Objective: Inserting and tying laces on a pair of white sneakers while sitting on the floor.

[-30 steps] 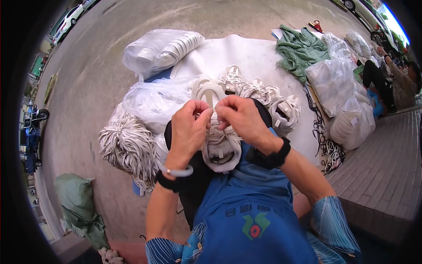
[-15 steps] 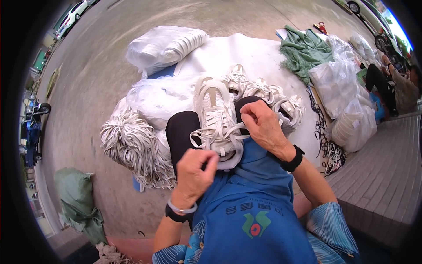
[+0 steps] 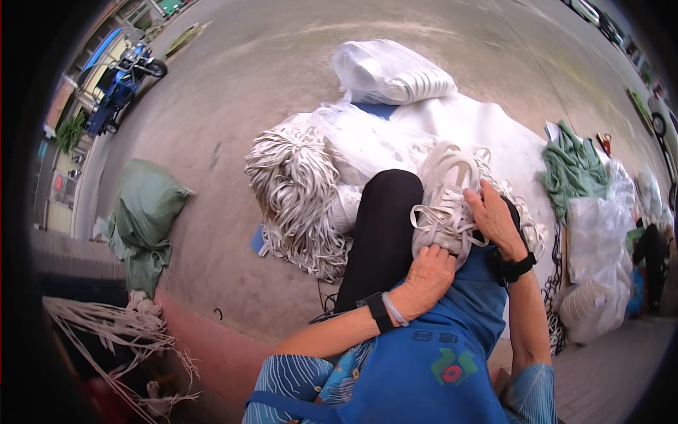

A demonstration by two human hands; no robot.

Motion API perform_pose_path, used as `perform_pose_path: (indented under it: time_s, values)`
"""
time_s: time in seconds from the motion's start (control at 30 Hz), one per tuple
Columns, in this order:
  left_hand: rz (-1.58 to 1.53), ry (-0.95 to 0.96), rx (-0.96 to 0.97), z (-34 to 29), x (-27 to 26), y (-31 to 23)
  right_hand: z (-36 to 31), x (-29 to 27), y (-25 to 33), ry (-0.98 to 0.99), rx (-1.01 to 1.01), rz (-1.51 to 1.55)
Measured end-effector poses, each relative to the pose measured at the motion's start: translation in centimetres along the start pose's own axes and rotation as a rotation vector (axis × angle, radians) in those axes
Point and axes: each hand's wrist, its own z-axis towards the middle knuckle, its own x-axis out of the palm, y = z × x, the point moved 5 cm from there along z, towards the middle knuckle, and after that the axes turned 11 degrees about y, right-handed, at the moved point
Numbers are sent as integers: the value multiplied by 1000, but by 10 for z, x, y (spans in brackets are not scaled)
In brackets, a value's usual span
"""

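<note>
A white and beige sneaker (image 3: pixel 455 178) lies on my lap, its toe pointing away from me. Loose white laces (image 3: pixel 439 220) form a bow across its tongue. At the heel end, the curled fingers of my left hand (image 3: pixel 428 280) grip the shoe's collar; the fingertips are partly hidden. My right hand (image 3: pixel 496 220) lies along the shoe's right side with the fingers bent against it. Beyond my right knee sit more white sneakers (image 3: pixel 531 237), partly covered by my hand and the shoe. A blue apron (image 3: pixel 424 367) covers my lap.
A big bundle of white shoelaces (image 3: pixel 295 187) stands left of my knees, beside clear plastic bags (image 3: pixel 392 74) on a white sheet (image 3: pixel 487 116). Green cloth (image 3: pixel 573 166) and stuffed bags (image 3: pixel 597 240) lie right. A green sack (image 3: pixel 147 212) and hanging laces (image 3: pixel 106 318) are left.
My view has swung left, so the surroundings shift right. Both hands, earlier raised with fingers pinched near the lace loops and heel, now rest on the sneaker at its collar and right side.
</note>
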Motion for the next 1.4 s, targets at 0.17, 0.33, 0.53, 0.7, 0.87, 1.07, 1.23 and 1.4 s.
perform_pose_path:
  time_s: [0.17,0.33,0.53,0.7,0.87,1.07,1.23,1.4]
  values:
    - [-137,-43,29,-2,-10,5,8,-8,-25,-123,27,212]
    - [-386,-27,18,-14,-29,23,-1,-9,-19,-20,96,766]
    - [-615,69,-72,-15,-51,46,-10,11,-16,85,72,987]
    - [-1013,325,-300,-18,-59,71,-23,12,-6,13,-193,393]
    - [-1439,144,-268,-30,-82,91,-44,24,2,-30,-145,102]
    - [-1568,35,-241,-36,-86,97,-72,33,40,-146,-186,-218]
    - [-1573,-92,-225,-34,-89,97,-54,37,28,-193,-157,47]
    - [-1443,-9,-304,-31,-103,97,-48,9,5,-285,-238,113]
